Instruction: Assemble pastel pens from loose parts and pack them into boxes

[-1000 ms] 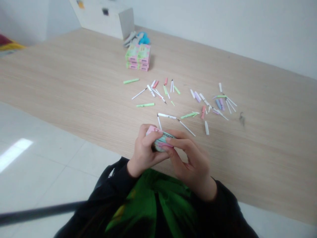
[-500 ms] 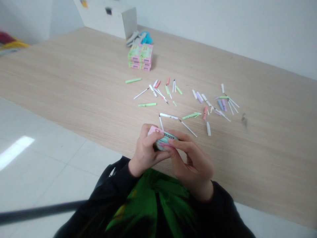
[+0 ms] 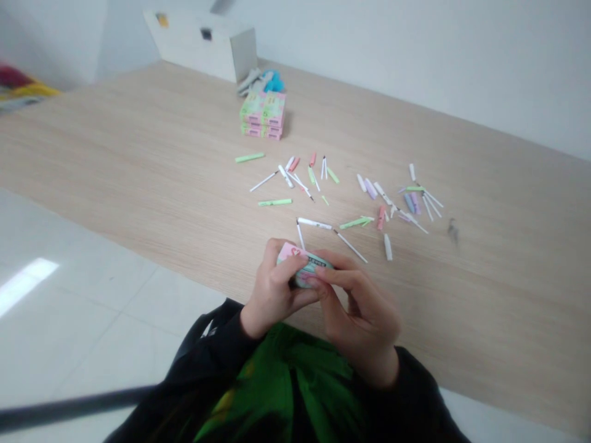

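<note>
Both hands meet at the table's near edge around a small pink and mint-green box point(image 3: 313, 263) with dark print on it. My left hand point(image 3: 277, 283) is closed round the box's left side, its fingers over the top. From the right, my right hand point(image 3: 362, 307) pinches the box's right end between thumb and fingertips. The fingers cover much of the box, so I cannot tell whether its end is open. Just beyond lie a white pen-like tube point(image 3: 314, 223) and a thin white stick with a dark tip point(image 3: 351, 246).
Coloured tubes, caps and thin sticks lie scattered across the table point(image 3: 484, 295), among them a green tube point(image 3: 275, 202) and a white cap point(image 3: 388, 247). Farther back stand stacked pink-green boxes point(image 3: 263, 114), grey and blue cloth-like items point(image 3: 272, 81) and a white box point(image 3: 198, 49).
The view has tilted slightly, so the table's things sit a little lower. Both hands keep hold of the small box, with slightly more of its pink top showing.
</note>
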`<state>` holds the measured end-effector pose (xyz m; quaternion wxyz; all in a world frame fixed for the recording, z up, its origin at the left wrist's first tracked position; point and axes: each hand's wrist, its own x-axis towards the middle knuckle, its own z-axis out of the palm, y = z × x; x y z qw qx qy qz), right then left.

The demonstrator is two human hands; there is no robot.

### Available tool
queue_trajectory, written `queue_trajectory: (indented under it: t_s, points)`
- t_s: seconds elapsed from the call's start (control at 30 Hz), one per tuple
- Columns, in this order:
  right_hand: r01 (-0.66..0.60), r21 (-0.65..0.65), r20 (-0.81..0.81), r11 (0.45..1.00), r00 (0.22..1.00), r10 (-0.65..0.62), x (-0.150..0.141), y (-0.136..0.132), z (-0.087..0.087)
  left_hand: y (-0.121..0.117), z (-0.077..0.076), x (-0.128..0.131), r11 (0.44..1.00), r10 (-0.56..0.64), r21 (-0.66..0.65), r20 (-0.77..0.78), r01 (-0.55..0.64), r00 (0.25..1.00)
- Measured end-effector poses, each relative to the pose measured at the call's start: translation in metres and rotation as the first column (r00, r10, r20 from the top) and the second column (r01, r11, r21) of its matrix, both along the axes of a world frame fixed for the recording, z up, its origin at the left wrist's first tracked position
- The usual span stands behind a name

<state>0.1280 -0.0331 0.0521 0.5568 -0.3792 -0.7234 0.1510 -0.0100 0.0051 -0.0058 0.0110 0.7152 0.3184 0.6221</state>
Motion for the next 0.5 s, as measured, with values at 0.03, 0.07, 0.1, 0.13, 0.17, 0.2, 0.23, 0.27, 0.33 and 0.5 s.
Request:
queue_trajectory:
  t_s: [0.03, 0.07, 0.1, 0.13, 0.17, 0.2, 0.23, 0.27, 0.33, 0.5]
  points:
    - [-0.015, 0.005, -0.001, 1.0, 1.0, 0.015, 0.002, 0.001, -0.001, -0.001, 0.0, 0.001, 1.0, -0.003, -0.006, 0.007, 0.003, 1.0]
    - [-0.034, 0.005, 0.0, 0.999, 0.999, 0.034, 0.004, 0.002, -0.003, -0.001, 0.001, 0.003, 1.0, -0.007, -0.017, 0.02, 0.008, 1.0]
    - [-0.044, -0.002, -0.001, 0.999, 0.999, 0.044, 0.006, 0.004, -0.005, -0.003, 0.001, 0.005, 0.999, -0.019, -0.025, 0.039, 0.02, 0.999]
    - [-0.045, -0.014, -0.009, 0.999, 0.999, 0.045, 0.008, 0.007, -0.007, -0.004, 0.0, 0.007, 0.997, -0.036, -0.068, 0.065, 0.04, 0.997]
    - [-0.036, -0.028, -0.03, 0.999, 0.999, 0.035, 0.01, 0.011, -0.008, -0.006, -0.001, 0.009, 0.994, -0.037, -0.095, 0.099, 0.046, 0.994]
    - [-0.026, -0.049, -0.06, 0.998, 0.998, 0.023, 0.012, 0.016, -0.009, -0.007, -0.002, 0.01, 0.985, -0.003, -0.171, 0.113, 0.023, 0.994]
    - [-0.025, -0.075, -0.094, 0.997, 0.995, 0.018, 0.013, 0.022, -0.009, -0.008, -0.004, 0.011, 0.964, 0.025, -0.265, 0.084, -0.002, 0.996]
    - [-0.041, -0.111, -0.121, 0.993, 0.992, 0.028, 0.013, 0.028, -0.007, -0.009, -0.006, 0.009, 0.947, 0.031, -0.32, 0.045, -0.015, 0.999]
    - [-0.131, -0.181, -0.13, 0.975, 0.986, 0.108, 0.014, 0.041, 0.0, -0.007, -0.009, 0.0, 0.931, 0.028, -0.364, 0.004, -0.024, 1.0]
    - [-0.06, -0.129, 0.161, 0.99, 0.984, 0.081, 0.033, 0.062, 0.034, 0.031, 0.012, -0.065, 0.93, 0.201, -0.298, -0.081, -0.216, 0.976]
